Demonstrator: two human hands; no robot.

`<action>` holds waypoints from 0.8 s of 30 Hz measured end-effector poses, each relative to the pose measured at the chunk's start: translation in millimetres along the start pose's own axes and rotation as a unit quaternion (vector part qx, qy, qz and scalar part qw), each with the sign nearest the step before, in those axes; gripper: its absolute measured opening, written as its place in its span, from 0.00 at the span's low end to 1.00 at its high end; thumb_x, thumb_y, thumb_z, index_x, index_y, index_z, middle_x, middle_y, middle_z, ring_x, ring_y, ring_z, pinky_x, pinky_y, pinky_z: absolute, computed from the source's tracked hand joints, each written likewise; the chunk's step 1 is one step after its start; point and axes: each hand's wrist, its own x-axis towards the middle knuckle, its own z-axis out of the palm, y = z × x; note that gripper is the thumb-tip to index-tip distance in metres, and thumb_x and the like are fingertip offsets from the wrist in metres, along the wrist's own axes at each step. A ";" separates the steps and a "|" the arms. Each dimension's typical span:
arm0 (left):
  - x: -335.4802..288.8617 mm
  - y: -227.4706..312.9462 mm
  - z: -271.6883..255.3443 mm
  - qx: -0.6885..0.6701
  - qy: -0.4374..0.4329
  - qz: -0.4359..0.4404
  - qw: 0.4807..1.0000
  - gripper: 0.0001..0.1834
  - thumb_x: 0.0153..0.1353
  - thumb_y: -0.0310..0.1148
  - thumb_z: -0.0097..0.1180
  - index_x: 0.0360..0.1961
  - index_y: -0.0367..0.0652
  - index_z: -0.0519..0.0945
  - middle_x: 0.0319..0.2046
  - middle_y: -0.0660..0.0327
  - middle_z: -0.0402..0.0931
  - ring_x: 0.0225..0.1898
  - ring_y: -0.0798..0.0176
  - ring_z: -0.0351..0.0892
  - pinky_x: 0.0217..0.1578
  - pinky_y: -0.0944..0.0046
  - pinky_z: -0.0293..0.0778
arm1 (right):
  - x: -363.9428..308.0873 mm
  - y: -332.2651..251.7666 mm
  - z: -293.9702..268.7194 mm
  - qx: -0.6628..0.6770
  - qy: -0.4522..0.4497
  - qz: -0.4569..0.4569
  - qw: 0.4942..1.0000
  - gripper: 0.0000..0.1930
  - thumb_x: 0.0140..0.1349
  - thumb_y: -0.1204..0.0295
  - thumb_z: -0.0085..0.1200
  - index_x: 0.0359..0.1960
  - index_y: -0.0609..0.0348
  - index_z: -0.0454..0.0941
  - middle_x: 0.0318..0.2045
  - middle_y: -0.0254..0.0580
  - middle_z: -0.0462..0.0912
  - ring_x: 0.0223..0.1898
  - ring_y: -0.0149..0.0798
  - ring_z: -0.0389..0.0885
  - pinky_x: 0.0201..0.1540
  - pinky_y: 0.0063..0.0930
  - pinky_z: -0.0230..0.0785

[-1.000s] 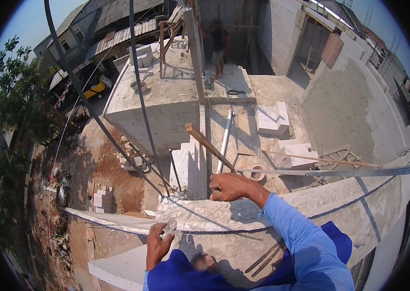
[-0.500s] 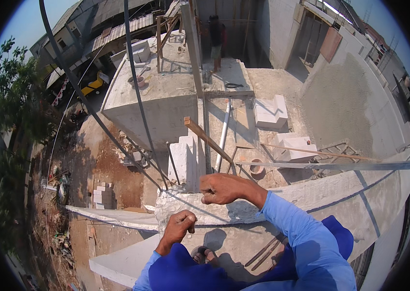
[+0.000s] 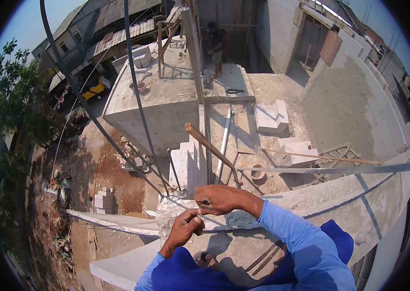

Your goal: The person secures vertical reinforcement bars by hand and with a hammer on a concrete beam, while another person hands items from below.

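Note:
My left hand (image 3: 185, 229) is closed, thumb against the curled fingers, over the rough concrete ledge (image 3: 171, 207). Right above it, my right hand (image 3: 222, 199) is bent at the wrist with its fingers curled in. The two hands meet or overlap at the fingers in this view. Whatever they pinch, if anything, is hidden or too thin to make out. Dark steel rods (image 3: 134, 80) rise just beyond the ledge, near a stack of white blocks (image 3: 182, 169). A wooden beam (image 3: 210, 147) slants up past my right hand.
Dark bars (image 3: 266, 257) lie by my foot (image 3: 208, 261). A long metal straightedge (image 3: 340, 169) crosses at right. Below are a white pipe (image 3: 224, 140), white blocks (image 3: 271, 118) and a bucket (image 3: 258, 172). A person (image 3: 216, 46) stands at the back. The ground at left drops away.
My left hand has moved up and right to my right hand. My right hand has come slightly lower. The person at the back has shifted their arms.

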 end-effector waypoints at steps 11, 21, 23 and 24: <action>-18.6 -12.5 -15.7 0.020 0.197 -0.014 0.980 0.12 0.67 0.35 0.55 0.35 0.35 0.79 0.16 0.65 0.69 0.16 0.72 0.66 0.21 0.66 0.72 | -9.0 26.9 -6.6 0.011 0.029 0.033 0.999 0.17 0.59 0.63 0.58 0.25 0.65 0.69 0.30 0.47 0.69 0.31 0.51 0.72 0.36 0.45 0.62; -28.8 -22.9 -24.5 -0.016 0.268 -0.028 0.963 0.09 0.66 0.32 0.56 0.34 0.36 0.79 0.16 0.66 0.68 0.15 0.73 0.64 0.19 0.67 0.70 | -12.9 34.2 -19.9 0.022 0.031 0.087 0.996 0.19 0.56 0.62 0.59 0.23 0.65 0.68 0.30 0.50 0.72 0.31 0.54 0.74 0.36 0.45 0.65; -34.1 -25.0 -26.6 -0.027 0.278 -0.029 0.960 0.09 0.66 0.32 0.56 0.34 0.36 0.79 0.16 0.66 0.67 0.15 0.72 0.64 0.19 0.66 0.70 | -14.4 38.1 -20.8 0.021 0.032 0.088 0.995 0.19 0.56 0.61 0.59 0.22 0.65 0.68 0.29 0.50 0.72 0.31 0.53 0.74 0.36 0.45 0.65; -37.3 -26.7 -28.4 -0.038 0.284 -0.031 0.958 0.09 0.66 0.32 0.56 0.34 0.36 0.79 0.16 0.66 0.67 0.15 0.72 0.64 0.19 0.66 0.70 | -15.3 39.4 -21.6 0.020 0.033 0.088 0.995 0.19 0.56 0.61 0.59 0.22 0.65 0.68 0.29 0.50 0.72 0.31 0.53 0.75 0.36 0.45 0.65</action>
